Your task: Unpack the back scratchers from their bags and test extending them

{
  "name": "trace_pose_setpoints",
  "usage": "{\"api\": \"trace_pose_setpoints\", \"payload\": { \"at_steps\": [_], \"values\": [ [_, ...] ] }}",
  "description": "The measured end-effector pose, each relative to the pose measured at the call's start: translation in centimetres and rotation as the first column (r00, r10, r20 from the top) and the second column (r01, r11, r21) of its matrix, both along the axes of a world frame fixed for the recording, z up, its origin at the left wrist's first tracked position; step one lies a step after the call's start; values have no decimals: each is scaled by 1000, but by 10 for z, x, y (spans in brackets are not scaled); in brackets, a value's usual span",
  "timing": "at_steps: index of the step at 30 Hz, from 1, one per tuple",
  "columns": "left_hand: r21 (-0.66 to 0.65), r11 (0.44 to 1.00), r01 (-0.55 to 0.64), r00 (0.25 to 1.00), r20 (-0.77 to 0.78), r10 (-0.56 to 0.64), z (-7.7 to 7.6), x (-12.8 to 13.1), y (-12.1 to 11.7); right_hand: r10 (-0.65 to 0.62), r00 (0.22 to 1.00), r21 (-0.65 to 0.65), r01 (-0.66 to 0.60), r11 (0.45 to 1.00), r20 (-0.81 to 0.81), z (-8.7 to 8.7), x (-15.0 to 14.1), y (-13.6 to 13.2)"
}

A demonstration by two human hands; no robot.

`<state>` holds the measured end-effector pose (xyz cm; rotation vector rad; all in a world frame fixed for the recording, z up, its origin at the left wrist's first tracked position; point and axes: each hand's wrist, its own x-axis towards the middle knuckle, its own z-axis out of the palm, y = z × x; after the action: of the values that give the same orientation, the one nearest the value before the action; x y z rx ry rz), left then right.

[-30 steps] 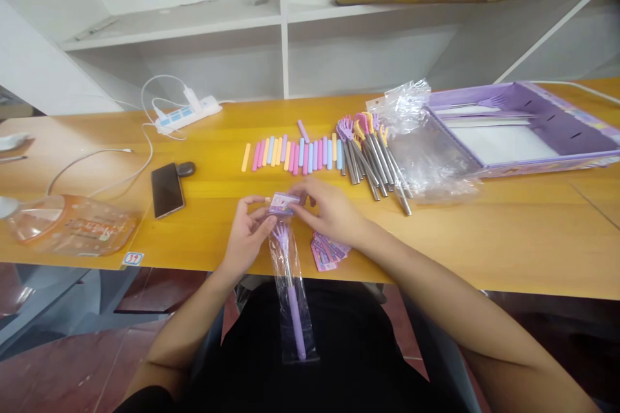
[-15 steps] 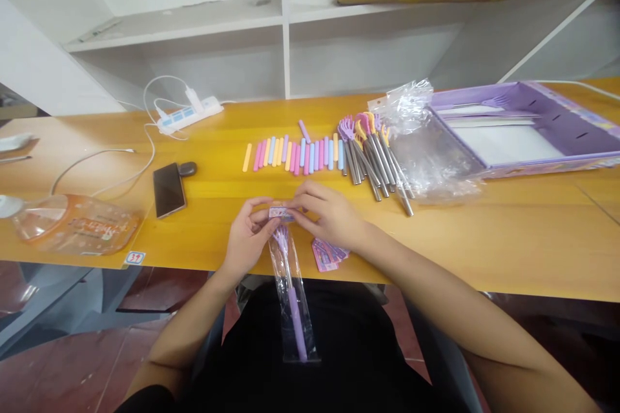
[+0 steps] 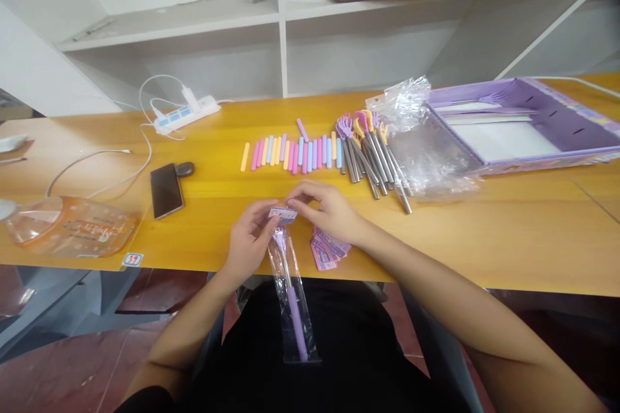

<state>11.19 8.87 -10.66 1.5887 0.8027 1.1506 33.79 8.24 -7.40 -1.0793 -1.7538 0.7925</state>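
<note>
A purple back scratcher [image 3: 296,319] with a metal shaft lies inside a long clear plastic bag [image 3: 310,343], its claw end toward the table and its handle against my black shirt. At the bag's top is a small printed card [image 3: 283,215]. My left hand [image 3: 248,235] is closed, pinching the card's left end between thumb and fingers. The fingertips of my right hand [image 3: 329,213] are pinched together at the card's upper edge; how the card and bag meet there is partly hidden. Beside my right wrist, several pink and purple printed cards [image 3: 327,250] lie fanned out.
Colored handle sleeves [image 3: 310,156] lie in a row, next to piled back scratchers [image 3: 372,148]. Clear bags [image 3: 426,161] and a purple box [image 3: 557,113] are at right. A phone [image 3: 166,190], a power strip [image 3: 188,117] and an orange-labelled bottle [image 3: 72,226] stand left.
The right fingers have shifted slightly left and up along the card, leaving its right end uncovered. The card now tilts with more of its printed face showing. The bagged back scratcher stays put.
</note>
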Motion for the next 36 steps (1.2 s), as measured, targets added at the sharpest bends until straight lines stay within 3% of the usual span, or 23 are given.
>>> {"api": "trace_pose_setpoints", "payload": {
  "at_steps": [5, 12, 22, 31, 33, 36],
  "values": [
    [155, 987, 46, 987, -159, -21, 0, -1, 1, -18, 999, -27, 17, 999, -45, 5, -2, -3],
    [220, 973, 73, 983, -179, -33, 1, -1, 2, -81, 986, -53, 74, 996, -146, 4, -5, -3],
    [243, 966, 83, 962, -274, -14, 3, -2, 3, -104, 989, 38, 109, 993, -104, 5, -5, -5],
    [115, 983, 145, 956, -272, -109, -2, -3, 0, -191, 980, 212, 197, 957, -47, 4, -1, -4],
    [48, 991, 124, 975, -192, -112, -6, -2, -1, -145, 989, 251, 151, 956, -42, 5, 2, -4],
    [-69, 993, 97, 991, -81, -103, -11, 0, -1, 12, 1000, 316, -13, 949, 7, 8, 5, -6]
  ]
}}
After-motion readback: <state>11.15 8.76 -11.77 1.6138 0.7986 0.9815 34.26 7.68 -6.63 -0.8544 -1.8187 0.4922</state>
